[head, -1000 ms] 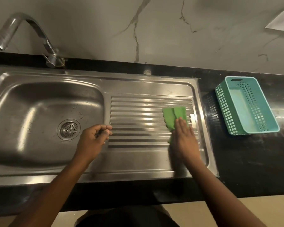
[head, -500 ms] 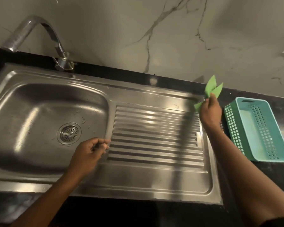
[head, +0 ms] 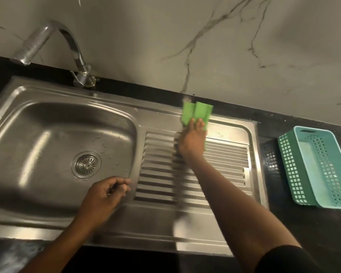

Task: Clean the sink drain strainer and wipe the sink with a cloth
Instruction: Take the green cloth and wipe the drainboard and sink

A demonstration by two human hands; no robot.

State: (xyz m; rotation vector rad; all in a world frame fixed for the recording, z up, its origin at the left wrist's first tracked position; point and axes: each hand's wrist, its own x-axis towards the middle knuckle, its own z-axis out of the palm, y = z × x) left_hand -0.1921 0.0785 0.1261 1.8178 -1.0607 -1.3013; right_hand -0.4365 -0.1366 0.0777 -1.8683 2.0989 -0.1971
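Note:
A steel sink (head: 37, 107) fills the left of the view, with its round drain strainer (head: 86, 164) seated in the basin floor. To its right lies the ribbed drainboard (head: 220, 166). My right hand (head: 191, 140) presses a folded green cloth (head: 198, 113) flat on the drainboard's far edge, near the wall. My left hand (head: 104, 196) rests on the rim between basin and drainboard, fingers curled shut with nothing visible in them. Water drops dot the basin near the strainer.
A curved chrome tap (head: 75, 50) stands behind the basin. A teal perforated plastic basket (head: 323, 166) sits on the black counter (head: 303, 223) right of the sink. A marble-look wall rises behind.
My right hand lifted the green cloth off the near drainboard, raised it by the basket, then came down left onto the drainboard's far edge. My left hand stayed put.

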